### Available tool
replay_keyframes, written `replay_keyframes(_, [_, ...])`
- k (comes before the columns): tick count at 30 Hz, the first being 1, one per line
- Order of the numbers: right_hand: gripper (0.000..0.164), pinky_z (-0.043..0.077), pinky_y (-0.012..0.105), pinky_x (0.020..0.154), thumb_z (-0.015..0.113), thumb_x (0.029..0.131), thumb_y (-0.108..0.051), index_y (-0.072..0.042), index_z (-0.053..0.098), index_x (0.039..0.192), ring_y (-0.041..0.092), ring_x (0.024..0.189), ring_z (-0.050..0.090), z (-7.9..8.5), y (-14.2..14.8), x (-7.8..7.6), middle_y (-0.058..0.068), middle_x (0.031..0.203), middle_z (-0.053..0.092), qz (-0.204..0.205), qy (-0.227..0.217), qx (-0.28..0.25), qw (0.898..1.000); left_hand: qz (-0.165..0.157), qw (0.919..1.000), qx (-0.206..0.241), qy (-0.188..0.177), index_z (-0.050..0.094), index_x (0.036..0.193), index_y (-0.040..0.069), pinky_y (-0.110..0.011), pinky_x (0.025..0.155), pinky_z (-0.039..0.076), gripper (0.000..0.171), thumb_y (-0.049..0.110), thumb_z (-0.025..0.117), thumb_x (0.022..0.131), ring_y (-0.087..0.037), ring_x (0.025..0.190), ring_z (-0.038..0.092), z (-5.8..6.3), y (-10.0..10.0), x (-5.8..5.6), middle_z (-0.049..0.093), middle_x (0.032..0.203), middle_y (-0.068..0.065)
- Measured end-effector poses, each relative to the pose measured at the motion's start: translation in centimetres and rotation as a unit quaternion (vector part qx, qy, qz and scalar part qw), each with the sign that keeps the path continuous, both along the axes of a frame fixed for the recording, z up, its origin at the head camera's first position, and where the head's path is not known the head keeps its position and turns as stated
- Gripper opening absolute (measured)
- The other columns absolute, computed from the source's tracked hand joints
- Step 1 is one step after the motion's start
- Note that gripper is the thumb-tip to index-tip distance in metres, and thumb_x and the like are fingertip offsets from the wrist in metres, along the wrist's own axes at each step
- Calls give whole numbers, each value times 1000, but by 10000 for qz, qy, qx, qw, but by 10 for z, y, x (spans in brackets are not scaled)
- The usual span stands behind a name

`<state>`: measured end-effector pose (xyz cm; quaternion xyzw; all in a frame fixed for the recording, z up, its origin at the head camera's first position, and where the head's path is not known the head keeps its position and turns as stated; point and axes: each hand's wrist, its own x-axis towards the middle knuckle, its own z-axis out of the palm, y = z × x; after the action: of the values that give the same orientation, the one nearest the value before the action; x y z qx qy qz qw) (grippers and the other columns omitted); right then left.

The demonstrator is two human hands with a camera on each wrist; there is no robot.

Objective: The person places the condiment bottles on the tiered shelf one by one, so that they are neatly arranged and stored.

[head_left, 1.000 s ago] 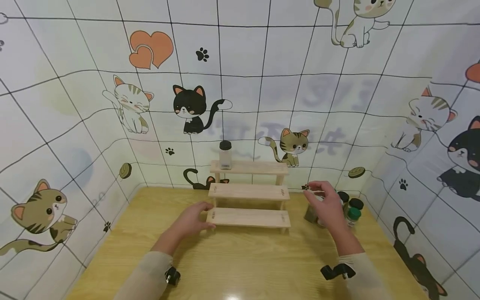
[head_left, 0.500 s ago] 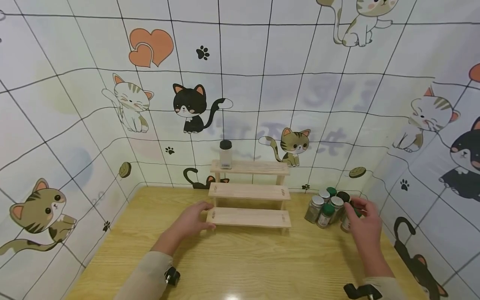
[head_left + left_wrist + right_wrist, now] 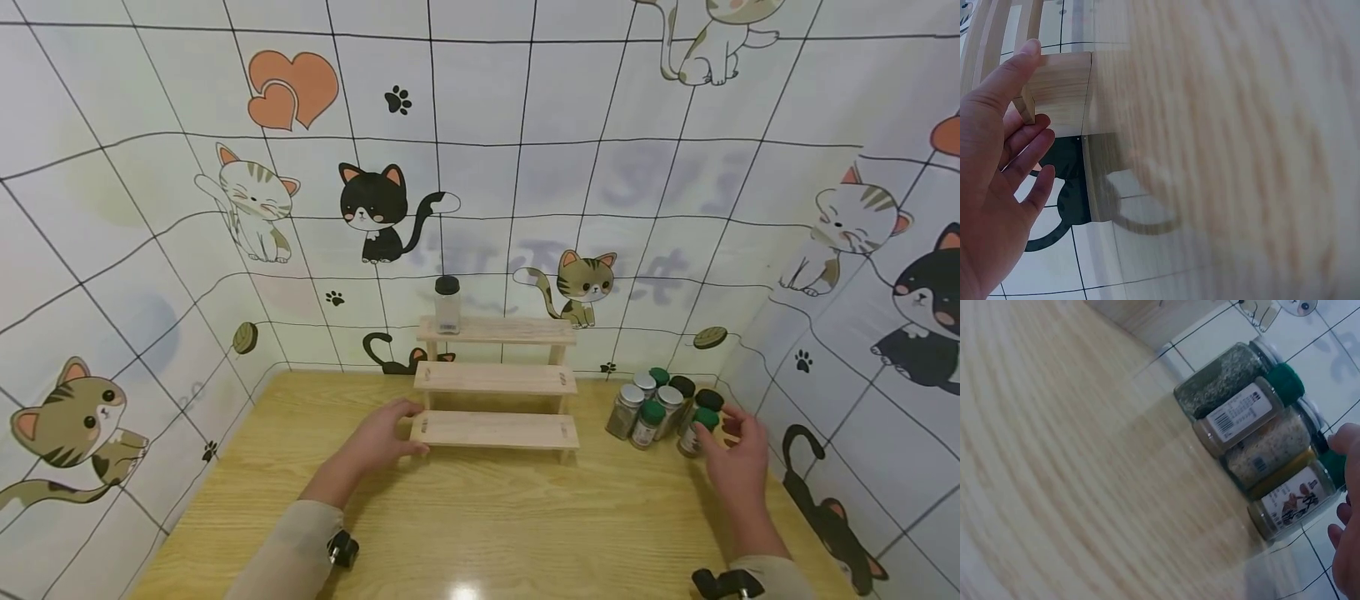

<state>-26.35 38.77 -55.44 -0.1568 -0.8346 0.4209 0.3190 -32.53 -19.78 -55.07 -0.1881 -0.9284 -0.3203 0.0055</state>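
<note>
The thumb and loosely bent fingers of the right hand [image 3: 738,460] stand apart, either side of a green-capped jar [image 3: 1294,500]; a gap shows between fingers and cap, and whether the thumb touches it is unclear. This jar wears a white label with dark characters and a brownish picture. It stands at the near right of clustered jars [image 3: 645,433] capped in silver, green and black. The left hand [image 3: 378,439] grips the left end of the lowest shelf of a wooden rack [image 3: 495,429] on the tabletop [image 3: 487,517]. A black-capped jar [image 3: 447,310] tops the rack.
</note>
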Motion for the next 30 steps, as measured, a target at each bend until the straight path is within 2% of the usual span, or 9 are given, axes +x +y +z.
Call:
replay_keyframes(3, [62,43,32,95,79,104,-12,-3,51,158,35,125,52,-6,1,0,25,143,47,11,-294,109,9995,0,10000,-10,-22,67,149,10,-57,119,48,74,38,97,88,-36,138,62,0,0,0,67,148,-8])
replay_keyframes(5, [66,45,34,94,80,102,-8,-2,49,160,39,125,53,-10,4,-2,28,145,45,103,-330,202,9992,6,10000,-30,-46,66,150,10,-57,119,48,74,37,96,88,-36,139,62,1,0,0,66,148,-8])
replay_keyframes(13, [66,43,24,93,79,102,-4,-6,49,161,40,128,55,-17,7,-4,28,145,43,373,-339,443,9977,26,9999,58,-84,67,149,9,-58,118,48,73,35,97,88,-37,138,62,3,1,3,67,148,-8])
replay_keyframes(19, [65,43,17,93,76,102,2,-2,46,160,45,128,58,-20,8,-3,29,145,46,567,-205,442,9972,13,9999,97,-66,67,147,9,-58,117,49,71,36,97,88,-36,137,63,5,2,5,68,145,-7])
replay_keyframes(21, [65,45,15,95,74,104,1,-4,44,161,45,131,58,-21,8,-2,27,149,49,571,-279,319,9975,23,9999,100,-71,67,147,10,-58,117,49,72,35,97,88,-36,137,63,5,2,6,68,145,-7])
replay_keyframes(25, [65,51,19,98,73,106,-4,-8,41,162,42,134,59,-22,7,-2,22,150,54,597,-451,159,9971,56,9999,131,-85,67,148,9,-59,117,49,72,34,97,88,-37,137,62,6,2,6,68,145,-8])
replay_keyframes(30, [65,44,5,87,78,101,-3,-7,46,158,29,120,61,-21,1,-2,19,140,58,725,-357,256,9964,37,9999,112,-91,67,148,9,-59,117,49,73,35,97,88,-37,137,63,6,2,5,68,145,-8])
